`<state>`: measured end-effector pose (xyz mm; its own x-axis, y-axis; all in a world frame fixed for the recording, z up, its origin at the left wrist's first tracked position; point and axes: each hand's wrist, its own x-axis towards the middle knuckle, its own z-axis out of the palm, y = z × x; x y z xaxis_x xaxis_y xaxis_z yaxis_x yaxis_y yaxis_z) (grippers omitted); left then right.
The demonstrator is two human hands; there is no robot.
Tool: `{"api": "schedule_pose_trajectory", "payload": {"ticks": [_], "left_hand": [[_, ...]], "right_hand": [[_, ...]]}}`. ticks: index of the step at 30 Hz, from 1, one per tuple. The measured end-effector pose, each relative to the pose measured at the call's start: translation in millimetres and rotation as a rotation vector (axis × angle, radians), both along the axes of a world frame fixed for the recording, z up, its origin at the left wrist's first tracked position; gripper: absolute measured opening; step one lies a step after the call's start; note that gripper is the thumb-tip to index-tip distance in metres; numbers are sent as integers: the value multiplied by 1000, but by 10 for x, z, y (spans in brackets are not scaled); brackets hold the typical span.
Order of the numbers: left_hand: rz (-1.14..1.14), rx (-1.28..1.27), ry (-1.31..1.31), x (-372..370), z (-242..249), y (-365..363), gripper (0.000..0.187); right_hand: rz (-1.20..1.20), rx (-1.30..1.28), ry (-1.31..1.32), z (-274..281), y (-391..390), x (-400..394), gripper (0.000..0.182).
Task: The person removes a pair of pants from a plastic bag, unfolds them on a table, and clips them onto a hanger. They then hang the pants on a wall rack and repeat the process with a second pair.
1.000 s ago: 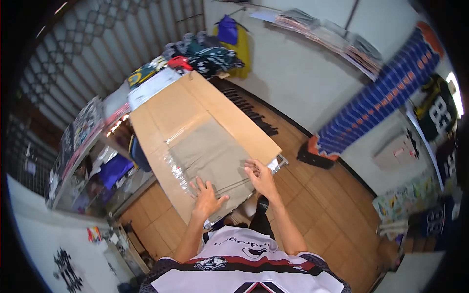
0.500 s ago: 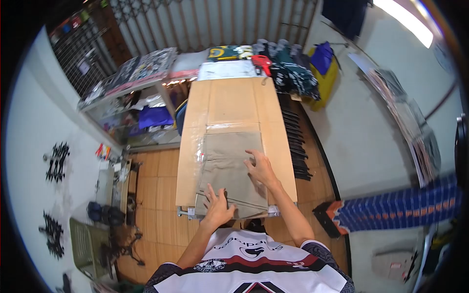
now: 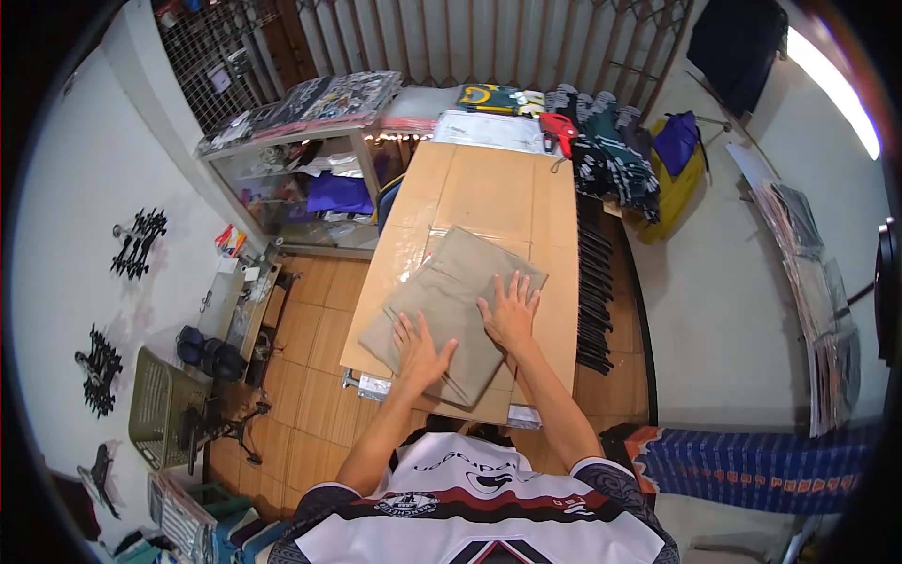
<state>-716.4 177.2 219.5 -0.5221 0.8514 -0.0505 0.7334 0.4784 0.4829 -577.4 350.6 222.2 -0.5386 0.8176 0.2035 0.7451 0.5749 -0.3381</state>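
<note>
A folded khaki garment (image 3: 453, 282) lies turned at an angle on the cardboard-topped table (image 3: 489, 183), close to my body. My left hand (image 3: 422, 353) rests on its lower left part, fingers spread over the cloth. On its right side my right hand (image 3: 512, 312) lies with fingers apart and pointing away from me. Both hands are open, palms down, and neither grips the fabric. Low creases run across the top layer, and stacked fold edges show along the near side.
A red tape dispenser (image 3: 559, 133) and white papers (image 3: 489, 130) sit at the table's far end. Folded dark clothes (image 3: 611, 155) are piled behind on the right. To the left stands a glass display case (image 3: 366, 179). Black hangers (image 3: 594, 291) line the table's right side.
The khaki garment has turned from straight to diagonal on the table. My hands have flattened onto it, the left moving up and the right slightly rightward. The camera view has shifted too.
</note>
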Motion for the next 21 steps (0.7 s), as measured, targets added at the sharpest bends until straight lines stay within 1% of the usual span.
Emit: {"api": "schedule_pose_trajectory", "payload": {"ticks": [5,10,14,15,17,20,21], "left_hand": [[-83,38,110,-514,-24,575,99],[-211,132,130,-936,-81,1231,87],[-278,218,107,-1089,-81,1694,74],[-283,237,71,-1111,-76,1782,72],[-296,271,-3,-1147,-82,1933,66],[-283,316,-66,-1200,-166,2108,62],[-260,318,-50,-1219,-163,2141,62]], "right_hand": [[-83,-3,8,-2,-212,102,76],[-111,-7,7,58,-520,90,79],[-111,10,-12,45,-727,13,75],[-117,33,-13,15,-760,-6,69],[-142,62,-10,-44,-778,-53,66],[-185,85,-14,-58,-792,-123,64],[-200,89,-16,-51,-792,-147,64]]}}
